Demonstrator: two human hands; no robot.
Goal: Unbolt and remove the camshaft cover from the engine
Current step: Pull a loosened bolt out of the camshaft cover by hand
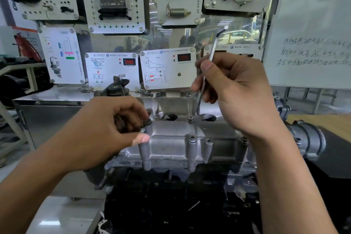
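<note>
Because bolts sit in the cover, step: taking them out, one by one.
Left hand: at 9 o'clock of the cover. Its fingers curl round one bolt and pinch it. The thumb rests on the post below.
That bolt: at the cover's 10 o'clock corner, head up. It looks loose, I think.
Cover place: on top of the engine, mid view, not lifted.
More bolts: at 12, 6 and 3 o'clock on the cover, all down in their holes.
Key: thin bent rod, nearly upright, short end at 1 o'clock, touching no bolt.
Right hand: at 2 o'clock of the cover, gripping the key.
Next: lift the pinched bolt out, then set the key tip straight into the next bolt head.
</note>
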